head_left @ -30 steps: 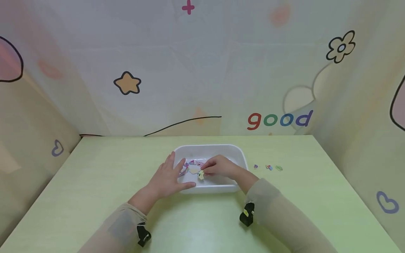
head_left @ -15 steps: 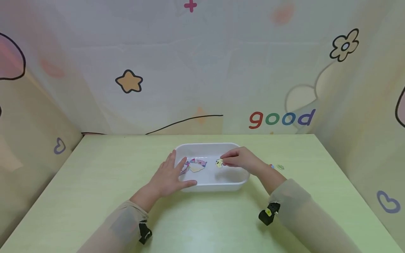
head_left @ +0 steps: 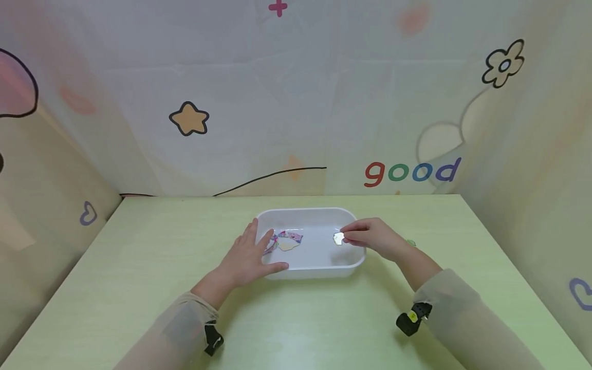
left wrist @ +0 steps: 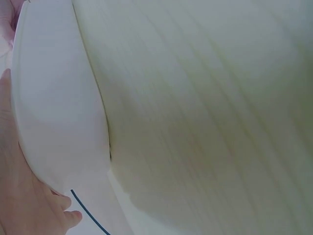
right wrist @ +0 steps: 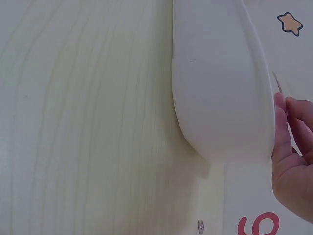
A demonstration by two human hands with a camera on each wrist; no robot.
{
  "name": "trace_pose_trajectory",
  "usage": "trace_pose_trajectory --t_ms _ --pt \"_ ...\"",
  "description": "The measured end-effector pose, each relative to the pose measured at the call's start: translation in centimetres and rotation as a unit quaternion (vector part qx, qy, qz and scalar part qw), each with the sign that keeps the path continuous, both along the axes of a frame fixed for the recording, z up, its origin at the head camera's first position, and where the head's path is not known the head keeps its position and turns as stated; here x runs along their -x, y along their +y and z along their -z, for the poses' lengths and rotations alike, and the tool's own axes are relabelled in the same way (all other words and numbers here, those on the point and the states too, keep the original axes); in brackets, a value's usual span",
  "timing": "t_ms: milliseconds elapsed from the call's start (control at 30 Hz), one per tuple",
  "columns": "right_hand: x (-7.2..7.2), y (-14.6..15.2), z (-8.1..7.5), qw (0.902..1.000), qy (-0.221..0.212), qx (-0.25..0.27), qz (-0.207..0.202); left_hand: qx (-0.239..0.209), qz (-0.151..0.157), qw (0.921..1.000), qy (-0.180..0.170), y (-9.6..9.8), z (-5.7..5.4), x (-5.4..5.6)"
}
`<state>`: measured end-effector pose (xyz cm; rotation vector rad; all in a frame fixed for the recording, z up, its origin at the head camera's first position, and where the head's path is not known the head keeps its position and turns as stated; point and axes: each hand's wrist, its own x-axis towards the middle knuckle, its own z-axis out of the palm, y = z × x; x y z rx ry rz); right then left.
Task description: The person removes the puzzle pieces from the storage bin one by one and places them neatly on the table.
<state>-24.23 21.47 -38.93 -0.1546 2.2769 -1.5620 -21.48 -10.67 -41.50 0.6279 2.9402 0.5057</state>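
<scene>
Left sleeve (head_left: pixel 162 334) and right sleeve (head_left: pixel 476 313) lie in front of the white tray (head_left: pixel 314 274), which rests on the counter (head_left: pixel 296 329). Left hand (head_left: pixel 242 260): grip released, fingers spread at the tray's left end, thumb over its front rim. Right hand (head_left: pixel 374 237): grip pinching a small shiny piece (head_left: pixel 338 239) above the tray's right end. Printed pieces (head_left: pixel 292 237) lie inside the tray, toward its left end. Right of the tray, a green piece (head_left: pixel 411 242) is partly hidden. Behind the tray: a patterned backdrop (head_left: pixel 277 72).
</scene>
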Motion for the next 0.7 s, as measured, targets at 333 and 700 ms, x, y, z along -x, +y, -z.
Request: trace_pose_trajectory --t_ms 333,700 --pt "-0.4 1.1 -0.3 0.9998 0.011 -0.017 0.001 -0.001 -0.002 1.0000 0.002 0.0 0.0 0.0" --pt "-0.9 2.2 -0.5 0.9994 0.012 -0.029 0.015 0.004 -0.002 1.0000 -0.004 0.0 0.0 0.1"
